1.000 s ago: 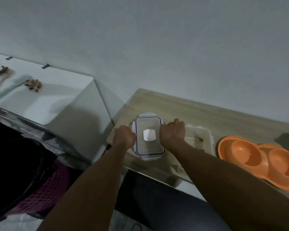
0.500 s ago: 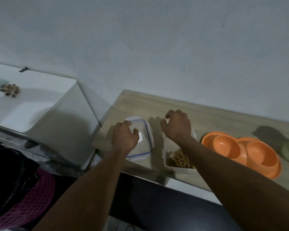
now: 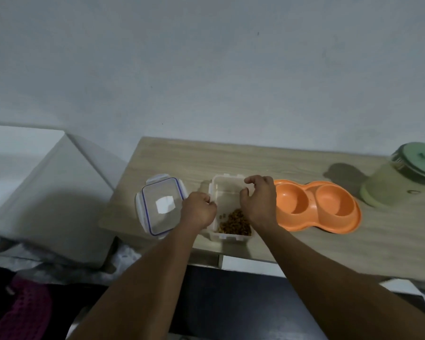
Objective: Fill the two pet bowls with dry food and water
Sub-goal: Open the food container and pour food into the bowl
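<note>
White cabinet [image 3: 42,192] left of my wooden table [image 3: 231,158]. Magenta mesh thing [image 3: 20,312] low left, partly cut off. Grey wall [image 3: 206,69] behind.

On the table [image 3: 231,155] stand in a row, from left to right, the lid [image 3: 160,206], the food container [image 3: 227,186], the double pet bowl [image 3: 317,207] and the jug [image 3: 388,185]. The dry food [image 3: 236,222] lies in the container's near part.

table [image 3: 231,158]: matt wood grain | container [image 3: 227,192]: clear smooth plastic | lid [image 3: 161,190]: clear plastic | double bowl [image 3: 310,192]: glossy orange plastic
</note>
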Available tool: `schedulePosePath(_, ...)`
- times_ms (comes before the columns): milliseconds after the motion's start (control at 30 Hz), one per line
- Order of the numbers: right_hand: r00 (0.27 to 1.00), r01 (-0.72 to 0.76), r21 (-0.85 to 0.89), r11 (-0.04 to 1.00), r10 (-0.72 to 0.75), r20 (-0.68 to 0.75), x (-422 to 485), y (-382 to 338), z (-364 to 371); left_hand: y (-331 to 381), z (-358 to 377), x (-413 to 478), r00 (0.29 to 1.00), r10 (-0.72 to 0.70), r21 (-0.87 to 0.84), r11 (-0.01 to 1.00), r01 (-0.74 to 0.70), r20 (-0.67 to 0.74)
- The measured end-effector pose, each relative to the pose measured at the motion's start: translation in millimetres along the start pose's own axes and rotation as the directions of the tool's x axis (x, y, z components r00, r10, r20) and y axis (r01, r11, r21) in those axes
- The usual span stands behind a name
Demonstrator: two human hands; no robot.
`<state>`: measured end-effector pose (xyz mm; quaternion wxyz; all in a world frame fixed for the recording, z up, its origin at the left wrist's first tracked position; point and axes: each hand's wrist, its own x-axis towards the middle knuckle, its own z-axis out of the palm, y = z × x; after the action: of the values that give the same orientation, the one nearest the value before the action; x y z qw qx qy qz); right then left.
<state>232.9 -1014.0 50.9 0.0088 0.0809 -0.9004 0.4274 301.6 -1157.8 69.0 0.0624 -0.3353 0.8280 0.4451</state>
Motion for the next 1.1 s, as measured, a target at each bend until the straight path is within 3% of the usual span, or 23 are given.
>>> schedulePosePath(100,1.000,-0.017,0.025,1.000,0.016,0.007,-1,4,-4,6,-3,-1,0.999,-0.008,-0.005,1.000,0.008,-0.039)
schedulePosePath(233,0.995,-0.094,0.280,0.955,0.102,-0.015,14,-13,-36,38,-14,-3,0.996,-0.017,-0.100,0.995,0.008,-0.084)
schedulePosePath(367,0.974,-0.228,0.554,0.801,0.197,0.115,36,-21,-85,95,-15,2,0.988,-0.032,-0.240,0.971,-0.005,-0.149)
schedulePosePath(567,0.918,-0.391,0.728,0.563,0.294,0.267,34,6,-143,159,36,-1,0.998,-0.058,-0.524,0.851,0.039,-0.021)
schedulePosePath(700,0.895,-0.333,0.818,0.469,0.430,0.118,21,28,-158,169,81,-15,0.998,0.063,-0.464,0.884,-0.049,0.015)
schedulePosePath(767,0.863,-0.300,0.833,0.465,0.504,0.029,15,40,-168,160,94,-17,0.997,0.079,-0.439,0.897,-0.060,0.024)
schedulePosePath(833,0.853,-0.251,0.805,0.538,0.515,-0.078,10,54,-182,141,104,-11,0.998,0.059,-0.312,0.948,-0.059,-0.007)
schedulePosePath(1000,0.916,-0.179,0.521,0.835,0.334,-0.222,3,82,-215,74,124,8,0.995,-0.064,-0.041,0.997,0.067,0.082)
schedulePosePath(1100,0.939,-0.152,0.388,0.909,0.255,-0.229,2,85,-221,62,128,8,0.994,-0.074,-0.069,0.994,0.079,0.079)
